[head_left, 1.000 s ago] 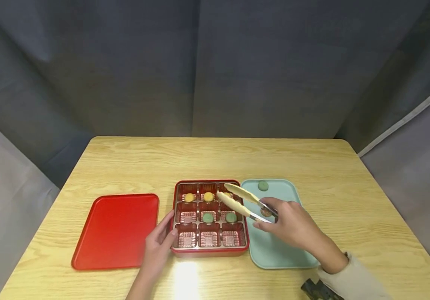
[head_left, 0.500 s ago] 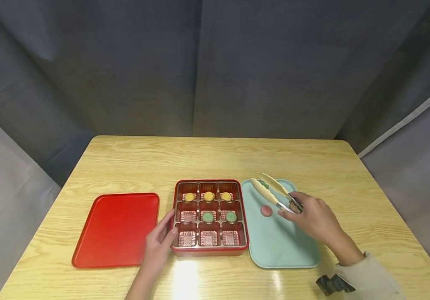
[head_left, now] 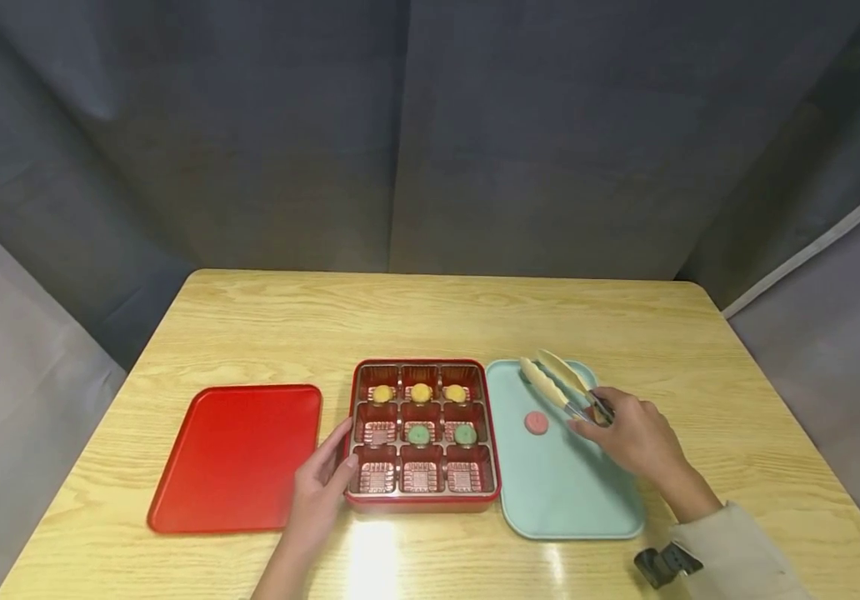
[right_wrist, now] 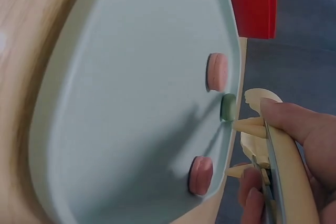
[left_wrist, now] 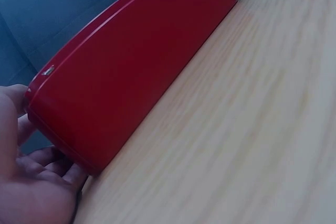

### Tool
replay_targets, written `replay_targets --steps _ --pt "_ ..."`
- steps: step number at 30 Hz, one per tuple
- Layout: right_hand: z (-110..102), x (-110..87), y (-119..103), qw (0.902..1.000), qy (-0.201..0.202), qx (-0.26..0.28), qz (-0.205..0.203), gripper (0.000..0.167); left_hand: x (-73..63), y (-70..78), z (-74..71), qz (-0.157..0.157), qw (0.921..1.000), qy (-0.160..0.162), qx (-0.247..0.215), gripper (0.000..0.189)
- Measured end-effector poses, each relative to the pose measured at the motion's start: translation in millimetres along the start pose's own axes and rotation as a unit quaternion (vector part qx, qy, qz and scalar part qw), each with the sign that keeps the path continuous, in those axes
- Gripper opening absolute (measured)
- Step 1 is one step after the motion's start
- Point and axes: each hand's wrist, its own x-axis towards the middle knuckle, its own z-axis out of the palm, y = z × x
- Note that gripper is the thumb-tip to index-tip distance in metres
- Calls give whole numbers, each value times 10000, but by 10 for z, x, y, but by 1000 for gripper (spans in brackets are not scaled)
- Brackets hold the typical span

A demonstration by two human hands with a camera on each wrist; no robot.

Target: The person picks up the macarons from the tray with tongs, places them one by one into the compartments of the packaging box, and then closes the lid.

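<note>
My left hand [head_left: 317, 483] holds the left side of a red box [head_left: 424, 498], thumb at its rim and fingers along the wall. Clear compartments fill the box. Three yellow macarons [head_left: 421, 392] occupy the back row, and two green macarons [head_left: 465, 434] sit in the middle row's centre and right compartments. Over the pale green tray [head_left: 557, 500], my right hand [head_left: 636, 437] grips tongs [head_left: 547, 385] with spread cream tips. In the right wrist view, a green macaron [right_wrist: 228, 107] lies near the tips, between two pink macarons [right_wrist: 217, 72]. The tongs largely hide that green one from the head camera.
A red tray [head_left: 235, 458] lies on the wooden table [head_left: 430, 317] left of the box. The pale green tray stands close against the box's right side. Dark curtains [head_left: 392, 142] hang behind the table.
My right hand has carried the tongs rightward from above the box's back right compartment to the far part of the green tray. A yellow macaron shows in that compartment. My left hand stays put.
</note>
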Motion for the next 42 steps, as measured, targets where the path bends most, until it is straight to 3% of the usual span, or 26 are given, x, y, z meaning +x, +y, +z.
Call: replay_targets --steps 5,8,17,37,42 --pt "27 -1 25 9995 -187 -40 250 68 0 4 8 85 9999 -61 -17 51" --pt "45 -2 41 9989 -285 -60 356 72 5 11 13 124 9999 -84 -17 51" --pt "69 14 59 9975 -532 -96 447 73 15 24 18 50 10000 -34 -17 50" --pt "73 -2 38 9989 -379 -74 266 67 10 24 11 96 9999 -75 -84 52" --pt "53 -11 10 9996 -259 -48 126 54 6 21 7 51 9999 -86 -100 52"
